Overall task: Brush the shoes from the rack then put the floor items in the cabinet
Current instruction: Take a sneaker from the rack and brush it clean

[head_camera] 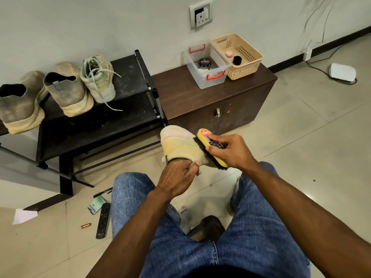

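Shoe (pixel 180 144): centre of frame, held up, left hand (pixel 176 177) gripping its opening.
Brush (pixel 212 146): yellow-backed, bristles touching the shoe's side, gripped by right hand (pixel 230 150).
Rack (pixel 96 109): left of frame, three shoes on top.
Cabinet (pixel 216 97): right of rack, doors closed.
Floor, lower left: remote (pixel 103 220), pen (pixel 102 192).

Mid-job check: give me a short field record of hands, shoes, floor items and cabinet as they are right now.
left hand: grips the tan shoe at its opening
right hand: holds the yellow brush, bristles against the shoe's side
shoes on rack: three on the black rack, dusty
floor items: pen, green packet, remote, small copper-coloured piece, white paper
cabinet: doors closed; clear box and beige basket on top
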